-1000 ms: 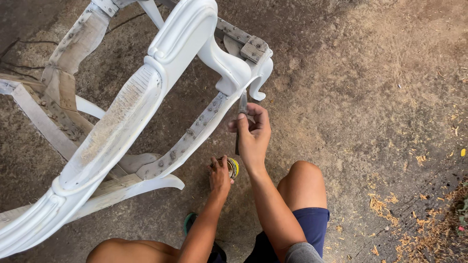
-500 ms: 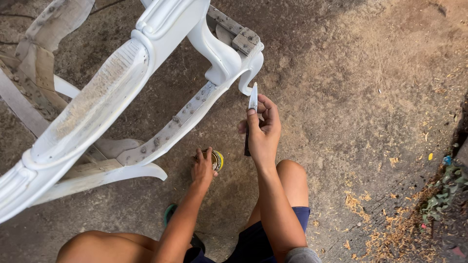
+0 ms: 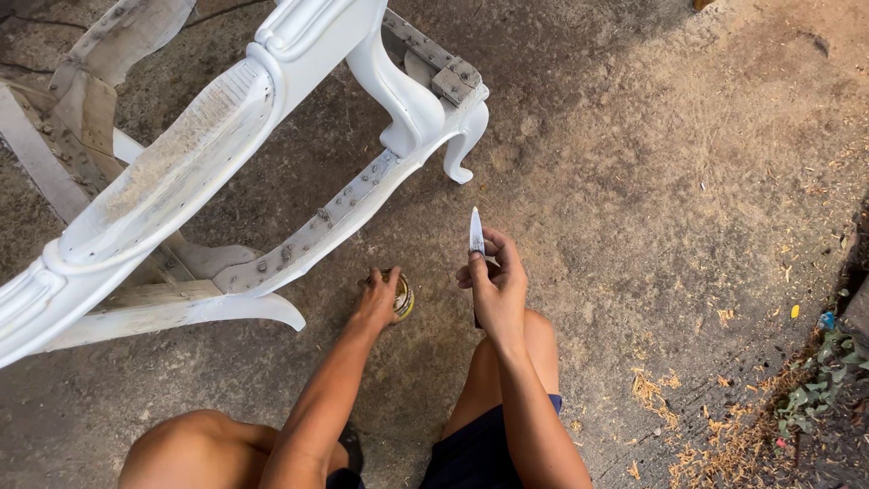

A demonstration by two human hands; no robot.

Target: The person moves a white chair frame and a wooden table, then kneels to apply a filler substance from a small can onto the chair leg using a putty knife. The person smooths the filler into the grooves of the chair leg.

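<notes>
Your right hand (image 3: pixel 496 288) has its grip closed around a small putty knife (image 3: pixel 476 234), fingers curled on the handle, with the pale blade pointing up and away from you. The blade stands free in the air, clear of the chair frame (image 3: pixel 226 163), below and a little to the right of the frame's curled front leg (image 3: pixel 463 145).

Your left hand (image 3: pixel 377 303) reaches down to a small round tin (image 3: pixel 402 295) that sits on the ground; its grip is wrapped over the tin's near side, fingers bent around the rim. The tin lies just below the chair frame's stud-lined seat rail (image 3: pixel 335 217), and just left of your right hand.

The chair frame is white-painted carved wood, stripped of upholstery, tipped over on its side so that the broad armrest runs diagonally toward the lower left. Its rail shows bare grey patches and a row of tacks.

Your bare knees (image 3: pixel 181 444) sit nearest you, below the frame. The ground (image 3: pixel 634 181) is packed dirt; to the right of the frame, well away, wood shavings (image 3: pixel 724 435) lie scattered along a strip of green weeds (image 3: pixel 815 389).
</notes>
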